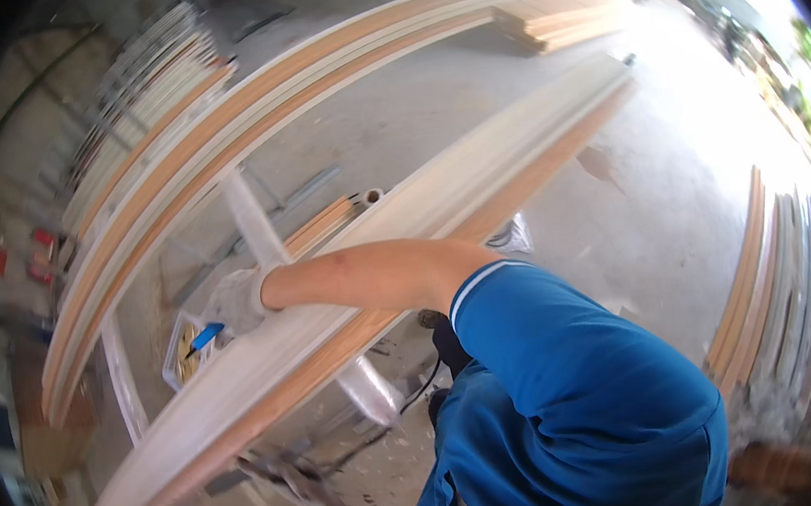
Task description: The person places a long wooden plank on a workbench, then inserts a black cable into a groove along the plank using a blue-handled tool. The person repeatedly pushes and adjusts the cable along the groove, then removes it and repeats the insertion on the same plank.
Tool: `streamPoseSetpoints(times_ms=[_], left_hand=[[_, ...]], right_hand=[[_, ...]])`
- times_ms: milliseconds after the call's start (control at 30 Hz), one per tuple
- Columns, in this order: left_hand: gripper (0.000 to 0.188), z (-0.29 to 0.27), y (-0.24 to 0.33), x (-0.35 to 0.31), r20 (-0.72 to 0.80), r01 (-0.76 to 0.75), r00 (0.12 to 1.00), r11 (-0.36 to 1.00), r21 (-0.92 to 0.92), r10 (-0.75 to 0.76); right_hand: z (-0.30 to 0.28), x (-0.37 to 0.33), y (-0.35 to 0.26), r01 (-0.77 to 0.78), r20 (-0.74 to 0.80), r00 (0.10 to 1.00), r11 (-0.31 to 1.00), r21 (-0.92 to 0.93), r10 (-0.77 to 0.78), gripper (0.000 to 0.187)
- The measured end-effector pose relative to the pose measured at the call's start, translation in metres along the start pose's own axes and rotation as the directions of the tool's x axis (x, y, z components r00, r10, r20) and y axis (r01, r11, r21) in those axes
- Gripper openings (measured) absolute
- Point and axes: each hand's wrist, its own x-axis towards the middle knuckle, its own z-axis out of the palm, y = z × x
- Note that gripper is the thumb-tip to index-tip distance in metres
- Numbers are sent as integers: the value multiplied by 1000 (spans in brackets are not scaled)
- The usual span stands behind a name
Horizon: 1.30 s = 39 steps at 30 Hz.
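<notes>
A long moulded board point(476, 171), pale on its face with a wood-coloured near edge, slants across in front of me. My right hand point(236, 300), in a pale glove, reaches over it to its far side. Motion smears the fingers. Close by is a blue dark-tipped tool point(205, 337), over a white box point(175, 356) with yellowish pieces; whether I touch the tool is unclear. My left hand point(302, 489), gloved and blurred, is low by the board's near edge, beside a dark object point(268, 468) I cannot identify. Its grip is indistinct.
Plastic-wrapped supports point(369, 392) pass under the board. More long boards point(288, 76) lie beyond it, with stacked planks point(558, 15) at the far end. Further lengths point(766, 294) lie on the right. A black cable or hose point(425, 386) runs near my feet.
</notes>
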Motion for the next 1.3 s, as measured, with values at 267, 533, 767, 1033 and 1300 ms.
streamPoseSetpoints(times_ms=[267, 533, 767, 1033, 1300], left_hand=[[48, 14, 42, -89, 601, 94, 788, 991, 93, -131], [65, 143, 85, -110, 777, -358, 629, 886, 294, -4], [48, 335, 104, -191, 839, -31, 543, 999, 34, -11], [74, 587, 77, -354, 998, 171, -55, 985, 17, -8], [62, 745, 57, -440, 910, -88, -414, 996, -31, -8]], right_hand=[[-40, -82, -30, 45, -397, 917, 978, 204, 41, 31], [-26, -259, -43, -41, -197, 938, 657, 752, 284, 40], [-29, -535, -6, -80, 21, 852, 92, 993, 523, 42], [-86, -807, -2, 51, -266, 235, 261, 964, 935, 19], [-156, -931, 64, 111, -485, -83, 491, 864, 871, 29]])
